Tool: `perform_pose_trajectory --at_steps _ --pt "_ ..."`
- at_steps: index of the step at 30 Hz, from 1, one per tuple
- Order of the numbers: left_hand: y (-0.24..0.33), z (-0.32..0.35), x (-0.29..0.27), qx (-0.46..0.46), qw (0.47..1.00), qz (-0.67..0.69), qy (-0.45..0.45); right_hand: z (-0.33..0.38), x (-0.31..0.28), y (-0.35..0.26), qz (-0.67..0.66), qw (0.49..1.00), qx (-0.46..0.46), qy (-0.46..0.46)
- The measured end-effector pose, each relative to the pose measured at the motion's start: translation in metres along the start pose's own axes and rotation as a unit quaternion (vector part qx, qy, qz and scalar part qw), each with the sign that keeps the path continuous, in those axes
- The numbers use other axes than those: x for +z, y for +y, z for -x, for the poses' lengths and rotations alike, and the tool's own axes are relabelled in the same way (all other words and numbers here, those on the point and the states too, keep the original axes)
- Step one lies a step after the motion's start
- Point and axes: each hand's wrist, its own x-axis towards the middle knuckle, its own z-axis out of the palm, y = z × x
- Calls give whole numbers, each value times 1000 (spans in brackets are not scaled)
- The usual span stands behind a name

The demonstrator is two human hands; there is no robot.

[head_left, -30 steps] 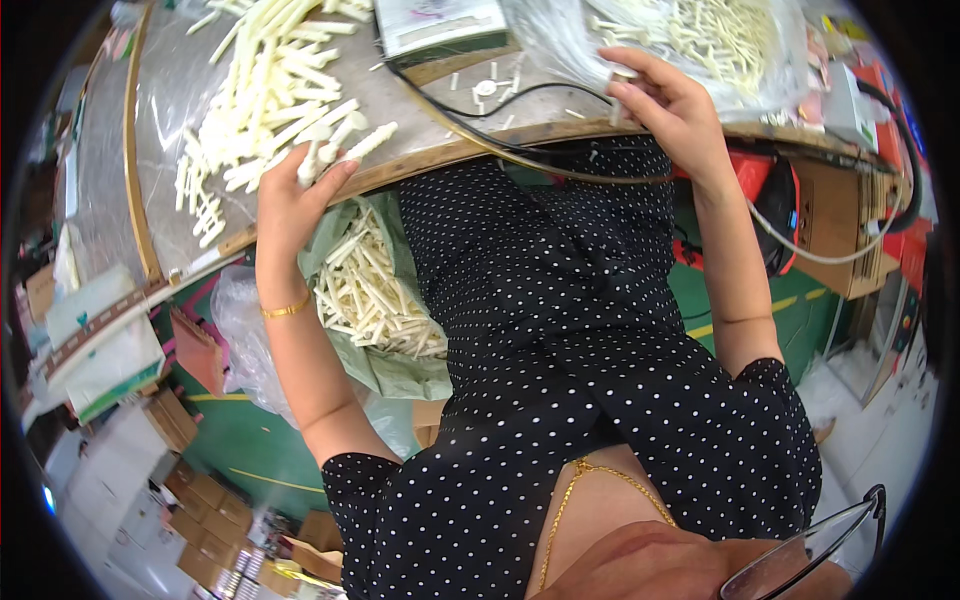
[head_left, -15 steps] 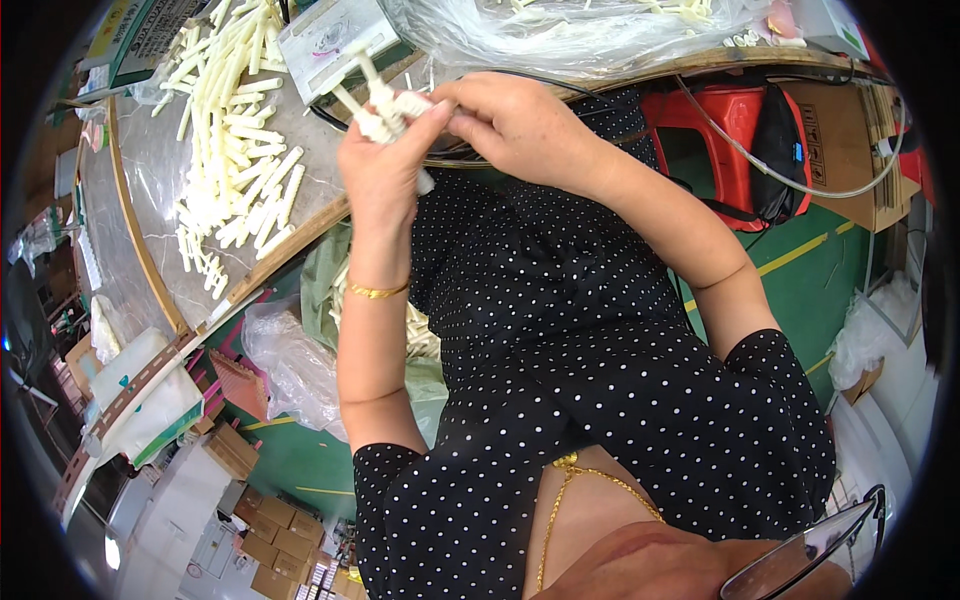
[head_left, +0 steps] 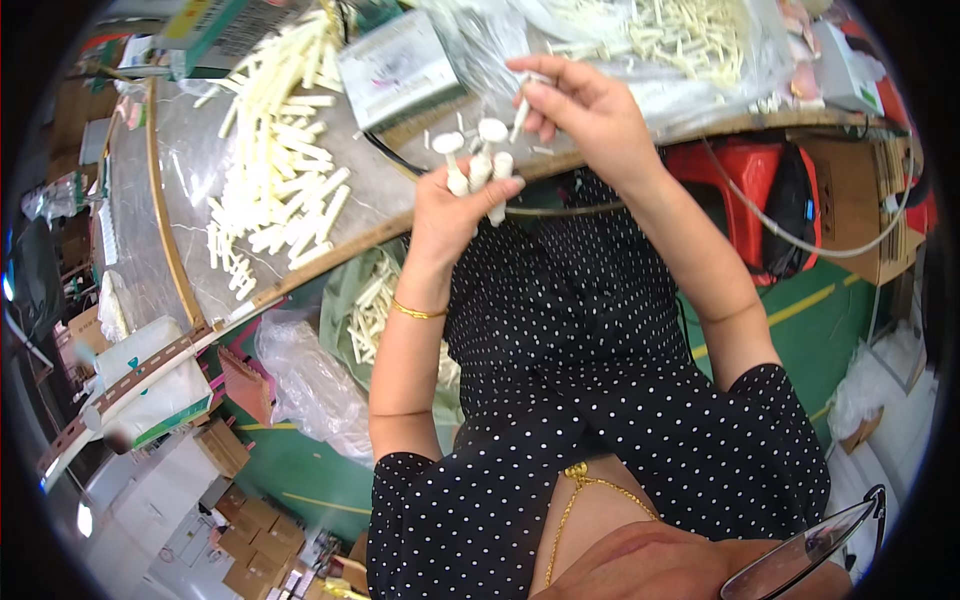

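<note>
Head view: cream sticks (head_left: 275, 180) litter the table (head_left: 180, 200) beside a grey box (head_left: 398, 70).

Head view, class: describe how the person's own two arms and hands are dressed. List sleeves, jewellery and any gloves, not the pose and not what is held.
Both hands are bare, with no gloves: the left hand and the right hand. A thin gold bangle circles the left wrist. The forearms are uncovered; short sleeves of a black top with small white dots end near the upper arms. No ring or watch is clearly visible.
</note>
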Motion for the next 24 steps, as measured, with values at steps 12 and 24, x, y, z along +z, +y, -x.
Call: perform_pose_trajectory --at_steps 12,24 --pt "24 -12 -5 41 995 77 -39 -2 17 0 152 982 -98 -53" --pt "20 -41 -34 33 947 305 92 -6 25 -14 10 993 -118 11"
